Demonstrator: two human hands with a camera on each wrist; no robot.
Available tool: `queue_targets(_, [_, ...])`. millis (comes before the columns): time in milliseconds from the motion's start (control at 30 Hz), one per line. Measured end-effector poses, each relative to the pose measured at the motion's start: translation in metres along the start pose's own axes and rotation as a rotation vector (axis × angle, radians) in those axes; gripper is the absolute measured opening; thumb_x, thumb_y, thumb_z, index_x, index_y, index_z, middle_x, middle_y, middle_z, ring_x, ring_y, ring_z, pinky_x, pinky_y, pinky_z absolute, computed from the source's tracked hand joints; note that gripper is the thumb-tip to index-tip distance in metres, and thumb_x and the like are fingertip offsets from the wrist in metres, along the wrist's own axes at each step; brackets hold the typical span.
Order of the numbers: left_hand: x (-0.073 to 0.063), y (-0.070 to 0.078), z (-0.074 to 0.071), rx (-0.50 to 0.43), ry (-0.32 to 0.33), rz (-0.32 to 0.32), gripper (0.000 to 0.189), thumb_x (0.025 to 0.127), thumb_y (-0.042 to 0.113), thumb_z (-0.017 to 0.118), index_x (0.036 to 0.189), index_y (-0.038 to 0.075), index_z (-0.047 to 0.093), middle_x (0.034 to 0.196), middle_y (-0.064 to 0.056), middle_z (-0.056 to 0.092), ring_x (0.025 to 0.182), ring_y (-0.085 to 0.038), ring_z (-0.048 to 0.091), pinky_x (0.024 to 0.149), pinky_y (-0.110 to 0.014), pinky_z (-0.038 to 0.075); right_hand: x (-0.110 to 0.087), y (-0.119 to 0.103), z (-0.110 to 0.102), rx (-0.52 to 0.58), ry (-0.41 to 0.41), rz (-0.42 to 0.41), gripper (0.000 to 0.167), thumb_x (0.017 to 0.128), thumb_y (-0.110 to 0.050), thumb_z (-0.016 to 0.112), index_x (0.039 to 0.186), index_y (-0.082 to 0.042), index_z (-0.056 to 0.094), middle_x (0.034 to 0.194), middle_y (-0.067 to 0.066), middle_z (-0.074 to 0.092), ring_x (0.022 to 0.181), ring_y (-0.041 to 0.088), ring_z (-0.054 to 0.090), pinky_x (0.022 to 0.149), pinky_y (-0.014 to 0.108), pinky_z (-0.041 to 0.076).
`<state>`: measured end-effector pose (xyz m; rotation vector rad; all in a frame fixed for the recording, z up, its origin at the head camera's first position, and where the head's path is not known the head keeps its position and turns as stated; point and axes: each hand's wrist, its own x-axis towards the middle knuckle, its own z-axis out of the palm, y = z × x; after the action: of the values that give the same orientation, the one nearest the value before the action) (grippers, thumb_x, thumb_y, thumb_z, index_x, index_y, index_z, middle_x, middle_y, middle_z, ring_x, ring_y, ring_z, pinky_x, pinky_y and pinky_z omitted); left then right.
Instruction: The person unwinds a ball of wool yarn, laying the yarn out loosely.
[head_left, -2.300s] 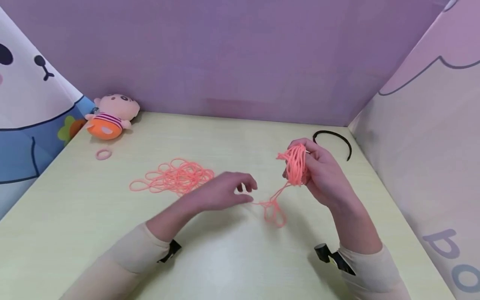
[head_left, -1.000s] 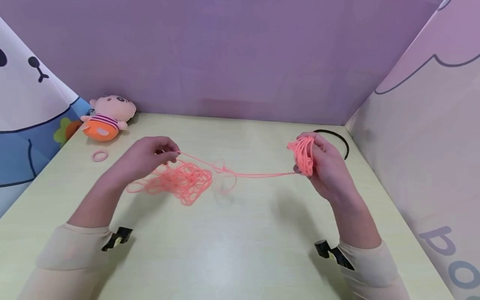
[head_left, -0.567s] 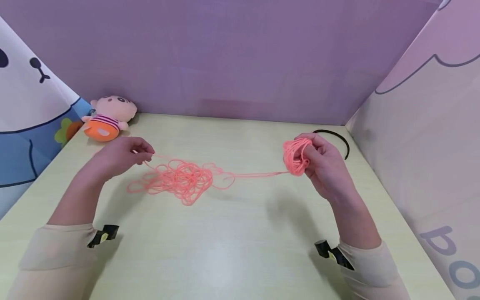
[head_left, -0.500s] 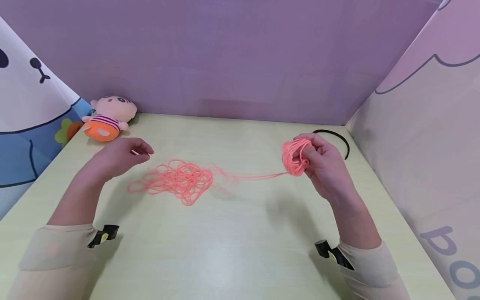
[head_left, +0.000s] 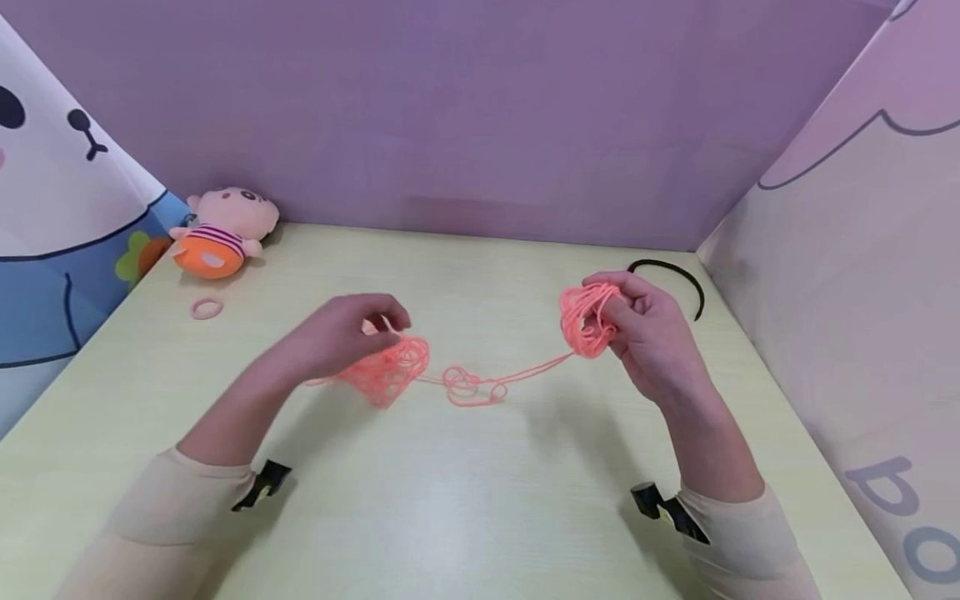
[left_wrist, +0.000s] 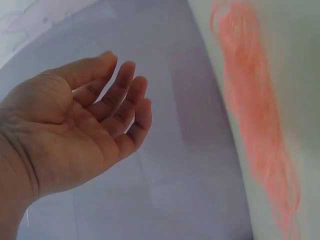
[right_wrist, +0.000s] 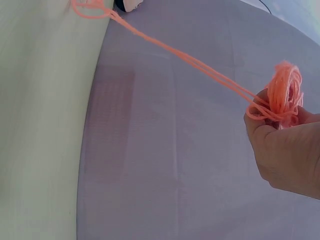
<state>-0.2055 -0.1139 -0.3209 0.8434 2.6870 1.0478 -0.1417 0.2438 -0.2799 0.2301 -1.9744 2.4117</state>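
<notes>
My right hand (head_left: 645,333) holds a wound bundle of coral-pink yarn (head_left: 577,321), thumb pressed into its middle. From the bundle two strands sag left to a small tangle of loops (head_left: 468,385) on the table. Left of that lies a loose heap of the same yarn (head_left: 386,375). Over the heap hovers my left hand (head_left: 337,337), partly covering it in the head view. The left wrist view shows that left hand (left_wrist: 95,110) with loosely bent fingers and nothing in the palm. In the right wrist view the strands run taut-looking from the bundle (right_wrist: 285,92).
A plush doll (head_left: 225,233) in orange lies at the table's back left corner, with a pink ring (head_left: 206,309) in front of it. Behind my right hand rests a black headband (head_left: 675,271). A purple wall (head_left: 480,117) closes off the back, with printed panels at both sides.
My left hand pulled a strand leftward from the bundle, let it go over the heap, then came back right. The strands slackened and the loops dropped nearer the heap. The right hand stayed, turning the bundle slightly.
</notes>
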Motion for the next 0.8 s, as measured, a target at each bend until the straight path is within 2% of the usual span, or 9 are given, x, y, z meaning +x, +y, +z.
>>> queue_targets(67, [0.005, 0.003, 0.013, 0.003, -0.064, 0.039, 0.014, 0.094, 0.004, 0.07, 0.105, 0.012, 0.07, 0.1, 0.0, 0.068, 0.094, -0.019, 0.062, 0.082, -0.04, 0.05, 0.0, 0.0, 0.0, 0.0, -0.002, 0.002, 0.022, 0.101, 0.005, 0.048, 0.112, -0.001, 0.066, 0.092, 0.008, 0.073, 0.075, 0.013, 0.068, 0.066, 0.023, 0.056])
queue_targets(133, [0.009, 0.004, 0.025, 0.02, -0.133, 0.047, 0.013, 0.093, 0.005, 0.071, 0.104, 0.012, 0.07, 0.1, -0.001, 0.068, 0.094, -0.019, 0.061, 0.083, -0.039, 0.05, -0.001, -0.001, 0.0, 0.001, -0.004, 0.003, 0.021, 0.102, 0.004, 0.049, 0.112, 0.0, 0.066, 0.093, 0.009, 0.073, 0.076, 0.013, 0.068, 0.067, 0.023, 0.057])
queue_targets(233, [0.016, 0.004, 0.04, 0.071, -0.222, 0.022, 0.016, 0.093, 0.006, 0.071, 0.109, 0.008, 0.07, 0.106, -0.004, 0.067, 0.097, -0.021, 0.06, 0.085, -0.039, 0.05, -0.001, -0.001, 0.0, 0.001, -0.003, 0.003, 0.02, 0.102, 0.004, 0.049, 0.113, 0.0, 0.066, 0.093, 0.009, 0.073, 0.076, 0.013, 0.069, 0.067, 0.023, 0.057])
queue_targets(300, [0.02, 0.003, 0.049, 0.111, -0.251, -0.016, 0.02, 0.093, 0.007, 0.072, 0.112, 0.007, 0.07, 0.108, -0.004, 0.066, 0.097, -0.021, 0.059, 0.086, -0.038, 0.05, -0.001, -0.002, 0.0, 0.001, -0.003, 0.0, 0.02, 0.103, 0.003, 0.049, 0.113, 0.001, 0.065, 0.093, 0.009, 0.073, 0.076, 0.013, 0.069, 0.068, 0.023, 0.057])
queue_targets(433, [0.026, 0.002, 0.06, 0.169, -0.261, -0.076, 0.016, 0.09, 0.005, 0.076, 0.105, 0.008, 0.07, 0.097, -0.002, 0.063, 0.087, -0.019, 0.055, 0.079, -0.035, 0.049, -0.001, -0.002, 0.0, -0.001, -0.007, -0.006, 0.02, 0.103, 0.003, 0.049, 0.115, 0.003, 0.064, 0.093, 0.009, 0.073, 0.076, 0.012, 0.069, 0.068, 0.023, 0.057])
queue_targets(567, [0.029, 0.003, 0.064, 0.245, -0.256, -0.083, 0.01, 0.09, 0.004, 0.074, 0.088, 0.012, 0.068, 0.085, 0.0, 0.059, 0.077, -0.017, 0.051, 0.068, -0.032, 0.045, -0.001, -0.003, -0.001, 0.0, -0.008, -0.006, 0.02, 0.103, 0.003, 0.048, 0.116, 0.004, 0.063, 0.093, 0.009, 0.073, 0.077, 0.012, 0.069, 0.068, 0.023, 0.057])
queue_targets(700, [0.029, 0.003, 0.063, 0.295, -0.264, -0.084, 0.016, 0.092, 0.002, 0.067, 0.082, 0.014, 0.065, 0.082, 0.001, 0.058, 0.075, -0.017, 0.05, 0.064, -0.031, 0.043, -0.001, -0.004, -0.002, 0.014, -0.003, -0.011, 0.021, 0.103, 0.004, 0.047, 0.115, 0.002, 0.064, 0.094, 0.009, 0.073, 0.077, 0.012, 0.07, 0.069, 0.023, 0.057])
queue_targets(800, [0.028, 0.0, 0.057, 0.28, -0.258, -0.085, 0.016, 0.094, 0.002, 0.062, 0.083, 0.013, 0.065, 0.081, 0.001, 0.058, 0.074, -0.017, 0.05, 0.064, -0.032, 0.043, -0.001, -0.006, -0.004, 0.032, 0.001, -0.034, 0.023, 0.103, 0.004, 0.046, 0.112, 0.0, 0.066, 0.094, 0.009, 0.073, 0.075, 0.012, 0.069, 0.066, 0.023, 0.057])
